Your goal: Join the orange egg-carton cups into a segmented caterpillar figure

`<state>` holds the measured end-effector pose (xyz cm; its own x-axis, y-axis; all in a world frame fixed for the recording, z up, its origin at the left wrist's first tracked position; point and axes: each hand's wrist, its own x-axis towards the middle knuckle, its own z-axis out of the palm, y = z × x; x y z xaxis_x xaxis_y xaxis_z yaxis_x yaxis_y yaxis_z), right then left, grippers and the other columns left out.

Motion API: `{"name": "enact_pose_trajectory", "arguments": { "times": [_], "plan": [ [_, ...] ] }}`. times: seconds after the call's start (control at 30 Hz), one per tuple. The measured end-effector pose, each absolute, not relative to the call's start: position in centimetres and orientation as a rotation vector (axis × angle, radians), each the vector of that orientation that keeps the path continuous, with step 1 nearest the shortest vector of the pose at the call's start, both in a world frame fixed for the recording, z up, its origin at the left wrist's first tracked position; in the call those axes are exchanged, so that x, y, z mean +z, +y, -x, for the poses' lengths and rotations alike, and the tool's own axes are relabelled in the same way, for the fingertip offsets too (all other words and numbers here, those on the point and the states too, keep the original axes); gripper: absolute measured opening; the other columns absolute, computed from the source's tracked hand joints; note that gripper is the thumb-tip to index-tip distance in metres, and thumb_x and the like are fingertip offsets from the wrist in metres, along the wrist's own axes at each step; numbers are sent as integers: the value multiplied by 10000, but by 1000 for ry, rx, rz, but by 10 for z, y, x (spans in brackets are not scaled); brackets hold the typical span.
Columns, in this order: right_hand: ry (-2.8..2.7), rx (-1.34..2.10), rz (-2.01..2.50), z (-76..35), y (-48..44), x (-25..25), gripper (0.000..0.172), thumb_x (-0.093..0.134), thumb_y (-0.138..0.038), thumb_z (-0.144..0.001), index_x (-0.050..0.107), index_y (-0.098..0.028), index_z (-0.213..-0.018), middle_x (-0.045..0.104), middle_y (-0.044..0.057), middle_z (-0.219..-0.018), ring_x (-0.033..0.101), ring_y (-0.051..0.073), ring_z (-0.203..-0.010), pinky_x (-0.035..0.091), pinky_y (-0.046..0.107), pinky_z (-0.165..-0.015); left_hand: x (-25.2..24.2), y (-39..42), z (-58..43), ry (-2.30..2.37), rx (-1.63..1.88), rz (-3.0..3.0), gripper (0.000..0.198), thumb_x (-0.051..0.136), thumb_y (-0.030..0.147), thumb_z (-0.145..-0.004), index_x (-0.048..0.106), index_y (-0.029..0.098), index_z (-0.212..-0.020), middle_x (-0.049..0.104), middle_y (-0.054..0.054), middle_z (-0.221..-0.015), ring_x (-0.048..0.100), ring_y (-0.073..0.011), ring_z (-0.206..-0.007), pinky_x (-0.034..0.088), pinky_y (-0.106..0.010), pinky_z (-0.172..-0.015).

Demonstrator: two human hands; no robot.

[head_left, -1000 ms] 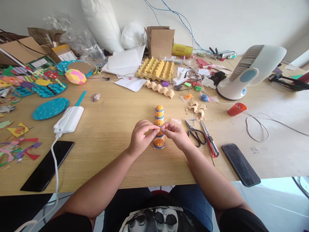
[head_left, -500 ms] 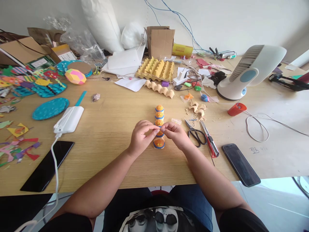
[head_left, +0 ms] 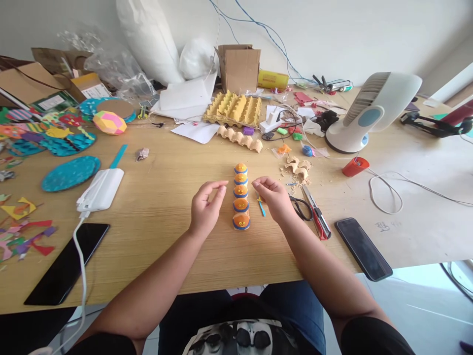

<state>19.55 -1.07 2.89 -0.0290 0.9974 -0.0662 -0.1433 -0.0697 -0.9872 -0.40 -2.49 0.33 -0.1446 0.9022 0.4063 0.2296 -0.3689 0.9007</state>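
Note:
A row of egg-carton cups stands upright on the table between my hands, each cup topped with orange and banded in blue, with small yellow facial details. To its left, apart from it, my left hand is closed in a pinch, thumb and index tips together; anything between them is too small to see. On the other side my right hand also pinches, its fingertips close to the row. A thin yellow-and-blue stick shows just beneath the right fingers; I cannot tell whether it is held or lies on the table.
Scissors, partly behind my right hand, lie near a red utility knife and a phone. Torn carton and an orange cup sit farther right, before a white fan. A power bank is at left.
My hands were together above the row; they have moved apart, one to each side, uncovering the middle cups. The yellow-and-blue stick now shows by the right hand. The view has shifted slightly.

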Motion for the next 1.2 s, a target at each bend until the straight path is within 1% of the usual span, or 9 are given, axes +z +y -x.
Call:
{"name": "enact_pose_trajectory", "arguments": {
  "times": [0.07,0.2,0.4,0.53,0.67,0.77,0.87,1.0,1.2],
  "plan": [
    [-1139,1307,1126,-198,-4,38,398,799,-553,-722,645,-198,-814,491,-39,-641,409,109,-601,292,268,-561,3,-21,2,1290,1585,-1397,254,663,417,-938,741,232,-1094,743,-59,-1093,681,-191,-1046,525,-336,-975],
    [-1327,1183,1177,-203,23,43,340,766,-509,-769,656,-195,-835,472,-40,-638,359,104,-583,256,270,-551,2,-10,-7,1212,1573,-1253,290,705,414,-891,724,219,-1105,735,-68,-1154,674,-192,-1088,536,-324,-972],
    [-1421,962,1356,-208,67,15,240,706,-423,-802,655,-189,-818,402,-58,-591,314,100,-548,219,269,-522,-12,37,-17,1271,1496,-1175,306,699,413,-852,710,189,-1060,743,-81,-1107,677,-202,-1074,525,-365,-1007],
    [-1438,960,1398,-203,78,-1,225,673,-415,-812,668,-190,-826,362,-72,-568,286,100,-522,217,277,-519,-25,73,-20,1299,1496,-1142,280,697,394,-831,706,177,-1008,745,-90,-1093,677,-213,-1077,516,-383,-1026],
    [-1506,965,1413,-197,83,-9,224,664,-396,-817,687,-175,-847,351,-82,-545,268,100,-514,202,281,-522,-34,93,-25,1281,1480,-1134,261,682,341,-835,696,176,-1037,739,-92,-1141,669,-209,-1112,504,-376,-1049],
    [-1561,938,1413,-196,86,-13,224,655,-386,-823,702,-169,-858,348,-82,-541,277,102,-520,207,280,-529,-41,97,-25,1262,1463,-1206,256,665,312,-850,696,178,-1066,731,-95,-1171,670,-203,-1114,506,-370,-1044],
    [-1576,912,1409,-196,85,-14,228,652,-387,-821,712,-171,-863,347,-79,-546,294,106,-526,220,279,-533,-43,93,-21,1286,1448,-1479,210,657,305,-875,718,198,-1046,721,-82,-1156,659,-208,-1113,504,-375,-1028],
    [-1588,884,1373,-193,85,-13,241,640,-399,-829,717,-173,-863,365,-70,-555,302,111,-532,236,281,-540,-37,89,-16,1338,1462,-1852,111,694,283,-886,754,237,-967,712,-63,-1083,616,-225,-1132,433,-407,-1093],
    [-1576,852,1393,-188,88,-11,244,666,-412,-813,719,-179,-857,376,-61,-569,314,116,-546,244,282,-550,-36,93,-16,1466,1418,-1861,100,741,300,-866,796,266,-943,683,-58,-1075,576,-248,-1175,398,-422,-1115]
  ]
}}
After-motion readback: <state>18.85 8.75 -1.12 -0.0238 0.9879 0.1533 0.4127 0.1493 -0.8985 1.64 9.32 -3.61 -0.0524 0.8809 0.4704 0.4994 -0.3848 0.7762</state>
